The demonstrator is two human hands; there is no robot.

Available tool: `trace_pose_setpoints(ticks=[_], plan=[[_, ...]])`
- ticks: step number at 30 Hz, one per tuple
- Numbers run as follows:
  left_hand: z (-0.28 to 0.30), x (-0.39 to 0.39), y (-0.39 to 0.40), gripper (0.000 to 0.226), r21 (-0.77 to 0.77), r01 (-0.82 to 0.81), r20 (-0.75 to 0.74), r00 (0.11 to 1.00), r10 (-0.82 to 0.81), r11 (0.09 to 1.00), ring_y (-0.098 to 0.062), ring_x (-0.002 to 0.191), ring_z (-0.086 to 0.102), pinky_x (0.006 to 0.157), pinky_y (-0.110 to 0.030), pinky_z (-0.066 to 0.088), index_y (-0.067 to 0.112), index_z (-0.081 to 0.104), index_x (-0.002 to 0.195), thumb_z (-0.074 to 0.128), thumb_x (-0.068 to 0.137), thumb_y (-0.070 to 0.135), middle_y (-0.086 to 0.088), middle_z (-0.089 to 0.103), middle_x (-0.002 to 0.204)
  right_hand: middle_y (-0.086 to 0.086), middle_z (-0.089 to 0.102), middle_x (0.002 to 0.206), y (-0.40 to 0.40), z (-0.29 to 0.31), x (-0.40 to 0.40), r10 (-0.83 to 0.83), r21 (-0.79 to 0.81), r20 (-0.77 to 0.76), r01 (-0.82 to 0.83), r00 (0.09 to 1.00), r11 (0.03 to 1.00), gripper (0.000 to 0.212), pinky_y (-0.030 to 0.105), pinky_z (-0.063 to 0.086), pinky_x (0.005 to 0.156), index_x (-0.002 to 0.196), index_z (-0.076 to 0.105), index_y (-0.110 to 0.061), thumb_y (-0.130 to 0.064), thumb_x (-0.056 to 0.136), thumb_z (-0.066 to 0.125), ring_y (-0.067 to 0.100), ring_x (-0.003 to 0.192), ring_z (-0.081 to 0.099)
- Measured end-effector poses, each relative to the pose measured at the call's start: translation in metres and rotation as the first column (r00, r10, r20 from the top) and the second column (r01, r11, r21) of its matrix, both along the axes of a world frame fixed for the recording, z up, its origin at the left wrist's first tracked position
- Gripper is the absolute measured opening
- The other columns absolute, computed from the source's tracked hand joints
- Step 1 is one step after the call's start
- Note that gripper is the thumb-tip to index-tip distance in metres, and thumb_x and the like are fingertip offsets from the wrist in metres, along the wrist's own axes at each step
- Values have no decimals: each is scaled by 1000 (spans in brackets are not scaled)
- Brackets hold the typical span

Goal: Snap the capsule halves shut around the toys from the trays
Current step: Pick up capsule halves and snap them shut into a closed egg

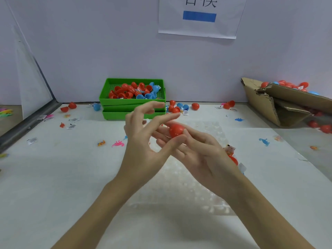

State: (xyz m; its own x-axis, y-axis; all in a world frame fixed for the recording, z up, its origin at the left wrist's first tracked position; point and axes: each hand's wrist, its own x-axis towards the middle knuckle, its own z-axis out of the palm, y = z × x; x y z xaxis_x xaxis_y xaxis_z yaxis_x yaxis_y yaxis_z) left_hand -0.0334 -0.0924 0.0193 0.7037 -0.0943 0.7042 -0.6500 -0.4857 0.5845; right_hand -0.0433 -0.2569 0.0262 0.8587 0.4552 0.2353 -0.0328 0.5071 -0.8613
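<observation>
Holding a red capsule between both hands above the white table, a person works at mid-frame. Right hand lies palm up, fingers loosely curled under the capsule, cradling it near the fingertips. Left hand comes in from the left, thumb pressed against the capsule's lower side, index finger stretched over its top; the other left fingers are spread and raised, touching nothing. Cannot tell whether the capsule is fully snapped or a single half; no seam visible.

Behind the hands, against the back wall, green trays are stacked; the top one holds a pile of red and blue capsule halves with a few wrapped toys mixed in. More loose capsules sit on the table just right of the trays, others at the left.

Small toy dinosaurs lie scattered: a pink one left of the left hand, a blue one well to the right. Small white packets lie near the left edge.

A torn cardboard box leans at far right with capsules inside and spilled beneath it. A bubble wrap sheet lies under the forearms. A paper sign with a blue bar hangs on the wall.
</observation>
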Motion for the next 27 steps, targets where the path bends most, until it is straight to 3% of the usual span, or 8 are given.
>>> trace_pose_setpoints(ticks=[2, 5, 9, 14, 18, 27], plan=[[4, 2, 6, 52, 29, 102, -32, 994, -101, 994, -18, 137, 49, 115, -32, 38, 26, 66, 135, 71, 90, 52, 12, 58, 140, 32, 42, 153, -1, 3, -1, 109, 88, -55, -104, 993, 991, 45, 46, 32, 122, 152, 33, 11, -4, 110, 39, 42, 146, 41], [8, 2, 12, 45, 45, 232, -36, 972, -231, 972, -19, 120, 64, 100, -34, 54, 13, 71, 125, 78, 90, 40, 4, 69, 123, 37, 37, 154, -3, 2, 0, 158, 149, -96, -143, 983, 979, 48, 49, 28, 124, 148, 32, 18, -2, 105, 43, 46, 147, 36], [9, 0, 10, 38, 47, 203, 43, 978, -205, 978, -20, 114, 66, 97, -28, 53, 9, 75, 115, 81, 86, 33, 0, 70, 115, 38, 34, 155, -2, 1, 1, 210, 219, -134, -177, 969, 959, 50, 50, 25, 125, 148, 33, 18, -10, 108, 44, 46, 149, 33], [13, -3, 6, 39, 72, 185, 94, 977, -191, 980, -19, 112, 66, 97, -26, 52, 8, 77, 111, 85, 82, 31, -2, 70, 113, 37, 48, 146, -3, -2, 3, 178, 177, -102, -158, 979, 971, 45, 47, 38, 119, 137, 47, 20, -11, 105, 53, 46, 143, 42], [12, -4, 6, 39, 91, 158, 121, 978, -169, 983, -22, 113, 67, 98, -31, 54, 6, 77, 112, 85, 82, 31, -3, 71, 115, 34, 47, 147, -3, -2, 4, 193, 162, -91, -176, 977, 971, 45, 46, 35, 121, 139, 47, 17, -13, 107, 52, 45, 146, 39], [11, -4, 7, 45, 105, 209, 108, 969, -221, 972, -21, 118, 65, 100, -29, 53, 7, 73, 123, 81, 85, 28, -4, 69, 121, 33, 44, 150, -4, -7, 8, 251, 217, -149, -216, 956, 952, 45, 46, 36, 120, 144, 44, 14, -10, 107, 49, 44, 146, 39]])
